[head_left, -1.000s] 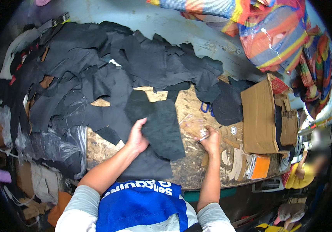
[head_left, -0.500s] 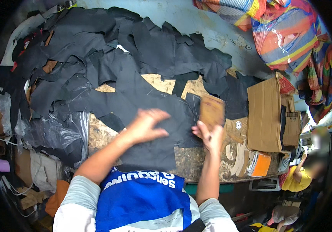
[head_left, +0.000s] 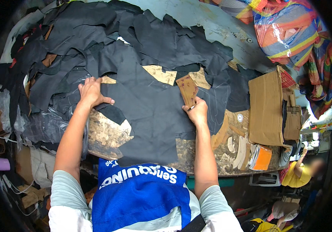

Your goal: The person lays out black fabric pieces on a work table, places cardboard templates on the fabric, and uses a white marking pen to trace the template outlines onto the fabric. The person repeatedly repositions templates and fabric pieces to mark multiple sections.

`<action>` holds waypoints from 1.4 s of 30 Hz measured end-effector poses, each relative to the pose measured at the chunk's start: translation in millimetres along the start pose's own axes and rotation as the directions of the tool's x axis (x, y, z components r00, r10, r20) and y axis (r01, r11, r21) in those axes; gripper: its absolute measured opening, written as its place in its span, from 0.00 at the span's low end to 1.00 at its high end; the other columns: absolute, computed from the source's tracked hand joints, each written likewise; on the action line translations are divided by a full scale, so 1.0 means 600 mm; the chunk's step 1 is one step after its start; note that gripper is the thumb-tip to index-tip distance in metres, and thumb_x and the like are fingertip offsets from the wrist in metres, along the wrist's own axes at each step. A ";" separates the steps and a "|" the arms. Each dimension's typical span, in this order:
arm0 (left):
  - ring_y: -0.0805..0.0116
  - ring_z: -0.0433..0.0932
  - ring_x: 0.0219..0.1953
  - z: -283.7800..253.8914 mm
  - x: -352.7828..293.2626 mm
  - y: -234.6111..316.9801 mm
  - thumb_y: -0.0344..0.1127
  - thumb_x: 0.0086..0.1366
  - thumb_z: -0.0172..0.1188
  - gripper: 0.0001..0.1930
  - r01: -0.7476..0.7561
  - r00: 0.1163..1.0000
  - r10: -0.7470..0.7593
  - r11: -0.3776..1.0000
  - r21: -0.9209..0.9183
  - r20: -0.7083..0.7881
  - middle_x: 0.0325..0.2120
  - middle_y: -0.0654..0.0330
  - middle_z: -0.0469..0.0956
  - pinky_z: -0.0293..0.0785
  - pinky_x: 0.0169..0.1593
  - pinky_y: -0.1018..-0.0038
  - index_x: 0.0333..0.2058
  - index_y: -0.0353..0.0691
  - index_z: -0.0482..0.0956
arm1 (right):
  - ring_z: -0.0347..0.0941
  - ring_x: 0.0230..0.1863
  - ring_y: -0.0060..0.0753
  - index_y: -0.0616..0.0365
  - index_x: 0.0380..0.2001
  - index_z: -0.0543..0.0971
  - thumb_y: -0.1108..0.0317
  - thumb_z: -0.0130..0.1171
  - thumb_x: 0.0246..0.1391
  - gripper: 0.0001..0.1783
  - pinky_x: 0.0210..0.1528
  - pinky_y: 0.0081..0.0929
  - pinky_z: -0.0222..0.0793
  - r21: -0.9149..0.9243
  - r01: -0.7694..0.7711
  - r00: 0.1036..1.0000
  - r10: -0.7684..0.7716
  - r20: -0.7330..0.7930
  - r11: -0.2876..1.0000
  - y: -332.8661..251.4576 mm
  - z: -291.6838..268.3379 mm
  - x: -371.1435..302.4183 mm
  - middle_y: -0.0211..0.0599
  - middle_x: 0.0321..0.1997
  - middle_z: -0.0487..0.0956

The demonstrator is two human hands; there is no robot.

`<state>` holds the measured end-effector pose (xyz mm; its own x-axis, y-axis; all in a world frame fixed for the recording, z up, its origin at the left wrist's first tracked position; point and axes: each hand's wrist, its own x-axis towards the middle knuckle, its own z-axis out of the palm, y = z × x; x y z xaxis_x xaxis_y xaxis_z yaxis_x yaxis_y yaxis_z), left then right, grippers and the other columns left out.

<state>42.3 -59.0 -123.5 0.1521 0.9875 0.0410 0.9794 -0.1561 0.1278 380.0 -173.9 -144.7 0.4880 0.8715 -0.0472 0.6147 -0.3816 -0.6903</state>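
A large black leather-like sheet [head_left: 146,116] lies across the wooden table [head_left: 108,133] in front of me. My left hand [head_left: 92,93] rests on black material at its left side, fingers apart, thumb pointing right, holding nothing. In my right hand [head_left: 197,112] are a flat brown template [head_left: 188,89] with dark marks and a slim pen [head_left: 191,108]. The template is over the sheet's right part, its far end tilted left; whether it lies fully flat I cannot tell. Thin pale outlines show on the black material [head_left: 216,96] just right of it.
Black offcuts [head_left: 158,38] heap up along the far side. To the right stand a cardboard box [head_left: 265,110], curved tan pattern pieces [head_left: 240,154] and an orange-topped stack [head_left: 262,157]. Clear plastic [head_left: 50,129] lies left. A person in yellow [head_left: 295,176] is farther right.
My left hand has moved left and come down onto the black material, fingers spread. My right hand has carried the template and pen left, over the sheet.
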 end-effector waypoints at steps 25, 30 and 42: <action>0.71 0.77 0.31 -0.091 0.087 0.017 0.14 0.47 0.59 0.29 0.214 0.895 0.381 0.088 -0.973 0.231 0.30 0.59 0.74 0.77 0.37 0.77 0.50 0.34 0.68 | 0.70 0.22 0.16 0.63 0.36 0.75 0.82 0.64 0.35 0.19 0.23 0.12 0.61 0.713 -0.003 0.991 0.097 -0.091 0.701 0.041 -0.147 -0.064 0.29 0.30 0.78; 0.72 0.76 0.33 -0.055 0.101 0.026 0.13 0.46 0.60 0.29 0.136 0.923 0.340 0.146 -0.980 0.179 0.31 0.60 0.73 0.75 0.38 0.79 0.50 0.35 0.69 | 0.68 0.21 0.14 0.60 0.34 0.74 0.81 0.66 0.36 0.17 0.21 0.13 0.59 0.729 -0.023 0.990 0.118 -0.079 0.684 0.064 -0.132 -0.051 0.27 0.27 0.77; 0.58 0.73 0.46 -0.018 0.103 0.085 0.31 0.46 0.67 0.27 -0.511 0.759 0.127 0.725 -0.462 -0.639 0.41 0.53 0.75 0.69 0.51 0.66 0.47 0.36 0.72 | 0.75 0.31 0.24 0.68 0.36 0.74 0.80 0.65 0.40 0.17 0.35 0.19 0.68 0.430 0.199 0.925 -0.024 -0.379 0.881 0.076 -0.068 0.032 0.39 0.30 0.79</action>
<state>100.3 -6.0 -103.6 0.1556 0.7162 0.6804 0.5716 -0.6270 0.5293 442.5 -187.2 -147.9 0.6717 0.6986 0.2466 0.3723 -0.0305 -0.9276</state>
